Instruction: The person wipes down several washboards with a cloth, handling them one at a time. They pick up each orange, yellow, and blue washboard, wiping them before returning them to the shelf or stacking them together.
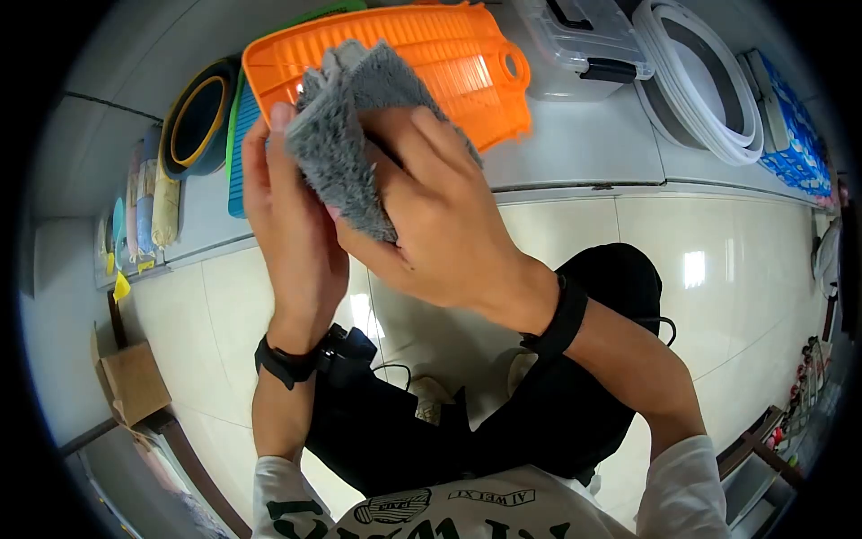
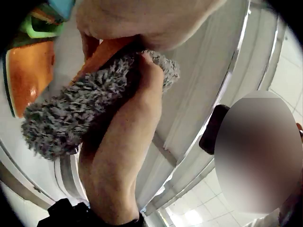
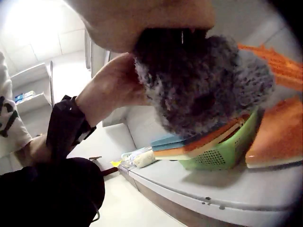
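An orange ridged washboard (image 1: 458,63), with a round hole at one end, is held up over the counter. My left hand (image 1: 301,234) grips its near left side, the thumb up at the cloth's edge; most of these fingers are hidden. My right hand (image 1: 444,211) holds a grey fluffy cloth (image 1: 337,153), bunched and folded, against the board. In the left wrist view, a strip of orange board (image 2: 111,49) shows between the left hand and the cloth (image 2: 71,109). From the right wrist, the cloth (image 3: 189,90) hides the spot where the two hands meet.
Behind the board, a green basket (image 3: 213,156) and a blue ridged board (image 1: 238,153) rest on the grey counter (image 1: 584,148). A dark round basin (image 1: 169,135) is at left. A clear lidded box (image 1: 575,76), white folding basins (image 1: 709,90) and a blue package (image 1: 795,135) line the right.
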Demonstrator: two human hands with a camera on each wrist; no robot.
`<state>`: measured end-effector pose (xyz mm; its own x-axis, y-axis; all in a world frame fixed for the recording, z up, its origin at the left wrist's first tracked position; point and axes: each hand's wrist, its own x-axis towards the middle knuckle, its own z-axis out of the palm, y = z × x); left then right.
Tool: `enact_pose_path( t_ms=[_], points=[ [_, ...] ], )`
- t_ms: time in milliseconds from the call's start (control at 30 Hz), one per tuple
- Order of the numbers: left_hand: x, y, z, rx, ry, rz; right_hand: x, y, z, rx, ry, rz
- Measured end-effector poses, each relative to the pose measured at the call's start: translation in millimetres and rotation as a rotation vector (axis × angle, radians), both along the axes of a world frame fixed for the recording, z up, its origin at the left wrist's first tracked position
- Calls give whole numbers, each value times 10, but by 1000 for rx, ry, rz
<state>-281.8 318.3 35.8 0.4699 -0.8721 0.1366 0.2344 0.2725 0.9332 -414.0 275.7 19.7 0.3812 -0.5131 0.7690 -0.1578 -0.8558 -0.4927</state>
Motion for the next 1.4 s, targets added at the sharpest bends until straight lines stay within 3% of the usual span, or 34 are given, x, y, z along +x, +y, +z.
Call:
enact_pose_path(
  t_ms=[100, 267, 333, 400, 467, 600, 667, 700, 800, 867, 1000, 1133, 1200, 1333, 1400],
  points=[
    [200, 31, -51, 52, 120, -31, 72, 50, -23, -24, 26, 6],
    [326, 107, -200, -30, 54, -35, 233, 102, -76, -165, 87, -40],
    [352, 100, -162, -118, 34, -172, 296, 101, -91, -278, 146, -134],
    [396, 52, -116, -67, 11, -98, 323, 92, -79, -305, 173, -159],
    [454, -26, -130, 50, -213, 107, 355, 78, -96, -319, 191, -153],
    [661, -98, -300, -18, -439, 217, 308, -56, -38, -364, 199, -97],
    [619, -92, -227, 19, -63, 191, 208, -172, 48, -308, 237, -11],
    [799, -53, -316, 40, 331, 22, 180, -258, 74, -314, 188, -28],
    [628, -107, -90, 79, 452, 36, -10, -578, 112, -323, 215, -110],
    [570, -121, -72, 145, 384, 87, -126, -727, 89, -292, 273, -154],
    [507, -154, -67, 120, 427, -1, -349, -787, 86, -161, 437, -312],
    [465, -179, -59, 155, 399, 0, -382, -739, 121, -76, 455, -356],
    [453, -177, -40, 152, 392, -26, -362, -683, 172, 31, 479, -222],
    [430, -168, -203, 148, 359, -8, -147, -345, 156, -3, 368, -7],
    [386, -146, -500, -50, 350, 73, -30, -166, 131, 36, 339, 80]
  ],
)
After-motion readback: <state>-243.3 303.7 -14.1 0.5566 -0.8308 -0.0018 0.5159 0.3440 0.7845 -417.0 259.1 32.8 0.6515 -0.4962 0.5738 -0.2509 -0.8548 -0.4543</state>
